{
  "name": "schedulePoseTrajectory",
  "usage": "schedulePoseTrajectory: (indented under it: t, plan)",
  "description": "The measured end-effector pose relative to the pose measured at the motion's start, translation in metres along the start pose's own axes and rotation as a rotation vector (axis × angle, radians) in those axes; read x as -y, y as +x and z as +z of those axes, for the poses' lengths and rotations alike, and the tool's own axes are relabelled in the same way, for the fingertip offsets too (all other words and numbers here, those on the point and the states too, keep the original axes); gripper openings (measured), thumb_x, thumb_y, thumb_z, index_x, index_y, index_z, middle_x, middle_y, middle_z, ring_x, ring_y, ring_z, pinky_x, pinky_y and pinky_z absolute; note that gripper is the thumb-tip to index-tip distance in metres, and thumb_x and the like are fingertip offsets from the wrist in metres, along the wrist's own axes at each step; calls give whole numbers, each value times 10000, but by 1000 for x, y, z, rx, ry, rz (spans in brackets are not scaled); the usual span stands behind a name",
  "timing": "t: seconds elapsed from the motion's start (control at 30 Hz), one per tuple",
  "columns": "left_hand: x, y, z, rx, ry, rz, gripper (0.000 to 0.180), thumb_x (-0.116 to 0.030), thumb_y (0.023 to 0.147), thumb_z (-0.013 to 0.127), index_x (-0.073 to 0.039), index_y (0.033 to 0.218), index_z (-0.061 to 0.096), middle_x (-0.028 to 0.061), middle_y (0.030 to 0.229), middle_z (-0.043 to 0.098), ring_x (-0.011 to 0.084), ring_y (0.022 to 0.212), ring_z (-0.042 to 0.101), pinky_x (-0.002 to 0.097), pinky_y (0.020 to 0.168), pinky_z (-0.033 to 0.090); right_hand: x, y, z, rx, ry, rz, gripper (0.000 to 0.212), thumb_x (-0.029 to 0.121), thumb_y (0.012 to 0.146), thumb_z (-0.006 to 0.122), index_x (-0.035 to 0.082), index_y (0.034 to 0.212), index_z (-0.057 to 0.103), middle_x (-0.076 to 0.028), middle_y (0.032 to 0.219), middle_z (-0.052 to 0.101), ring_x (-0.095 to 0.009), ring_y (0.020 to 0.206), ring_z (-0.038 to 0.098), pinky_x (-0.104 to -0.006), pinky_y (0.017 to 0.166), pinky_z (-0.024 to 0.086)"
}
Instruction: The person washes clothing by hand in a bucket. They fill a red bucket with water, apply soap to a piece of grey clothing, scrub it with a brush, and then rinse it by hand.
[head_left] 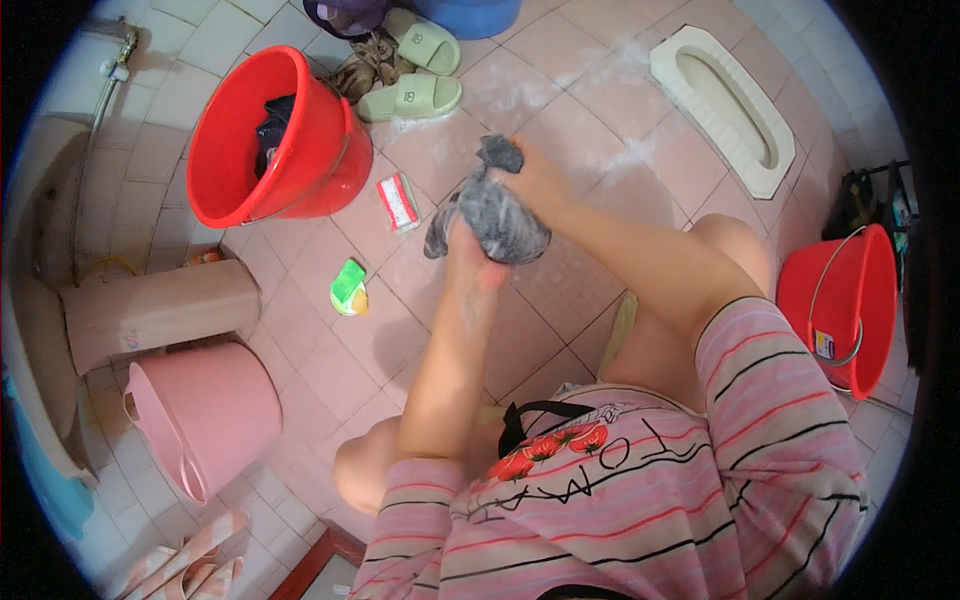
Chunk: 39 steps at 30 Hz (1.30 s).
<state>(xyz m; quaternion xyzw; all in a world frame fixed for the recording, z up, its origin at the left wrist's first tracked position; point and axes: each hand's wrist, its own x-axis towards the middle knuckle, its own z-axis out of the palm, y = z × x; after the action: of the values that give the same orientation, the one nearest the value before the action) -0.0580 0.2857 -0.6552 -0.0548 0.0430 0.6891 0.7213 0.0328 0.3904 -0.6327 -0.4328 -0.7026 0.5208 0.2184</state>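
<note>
A wet, dark grey cloth (495,215), streaked with pale suds, hangs bunched above the tiled floor in front of me. My right hand (532,182) is closed round its upper end, with a small wad poking out past the fingers. On the near side my left hand (464,243) is pushed up against the cloth. Folds cover most of the left fingers, though the hand appears closed on it. Left of the cloth lies a red-edged item with a white face, like a scrubbing brush (398,202). Nearer me, a green block (349,280) rests on a small pale dish.
A large red bucket (340,150) holding dark cloth stands at far left, beside green slippers (410,97). A pink tub (235,410) stands at near left. To the right are another red bucket (870,300) and a squat toilet (690,50). White powder or foam marks the floor tiles.
</note>
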Motion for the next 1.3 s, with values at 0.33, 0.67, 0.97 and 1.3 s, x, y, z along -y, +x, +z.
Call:
schedulePoseTrajectory:
  t: [0.33, 0.67, 0.97, 1.3]
  plan:
    - [-31, -12, 20, -410, 268, 85, 432, -322, 922, 414, -26, 1209, 546, 145, 1232, 570, 306, 1139, 543, 487, 1017, 392, 27, 13, 2, 470, 241, 246, 417, 310, 731, 745, 133, 1088, 621, -67, 1221, 579, -254, 1072, 569, -359, 886, 449]
    - [-47, -21, -11, -15, 178, -122, 449, -492, 898, 452, -61, 891, 576, 74, 944, 607, 211, 813, 569, 340, 757, 470, 56, -74, 42, 212, -277, -708, 232, 209, 568, 703, 110, 767, 636, -78, 917, 626, -297, 850, 574, -395, 751, 472]
    - [-28, -16, -12, -315, 404, 214, 361, -380, 836, 504, -95, 1042, 586, 113, 1018, 637, 262, 995, 601, 421, 884, 480, 42, -57, 34, -75, -303, -520, 184, 264, 663, 707, 149, 794, 648, -95, 794, 599, -317, 769, 599, -382, 740, 491]
    - [5, 7, 21, -563, 183, 223, 292, -315, 859, 471, -112, 1017, 609, 76, 997, 651, 267, 903, 631, 426, 815, 508, 15, -11, 9, -217, -253, -436, 156, 271, 734, 662, 127, 739, 602, -84, 802, 601, -277, 787, 596, -372, 701, 481]
